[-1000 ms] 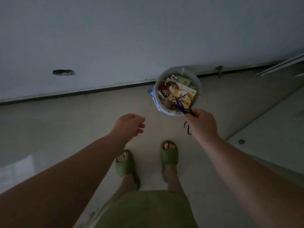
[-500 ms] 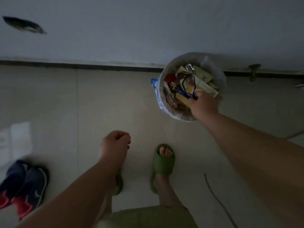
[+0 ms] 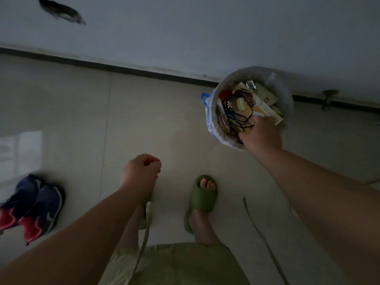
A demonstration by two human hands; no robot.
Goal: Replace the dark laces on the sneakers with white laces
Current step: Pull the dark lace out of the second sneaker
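Bin [image 3: 213, 120] by wall: our right hand [image 3: 261, 134] reaches inside, fingers on dark laces [image 3: 236, 117], grip unclear. Our left hand [image 3: 140, 173] curled, holding nothing visible. Sneakers [image 3: 30, 204] far left.

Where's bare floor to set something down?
Free: pale tiles between the navy-and-red sneakers and the left hand, back to the dark baseboard. Crowded: the white bag-lined trash bin, right hand over its dark blue laces.
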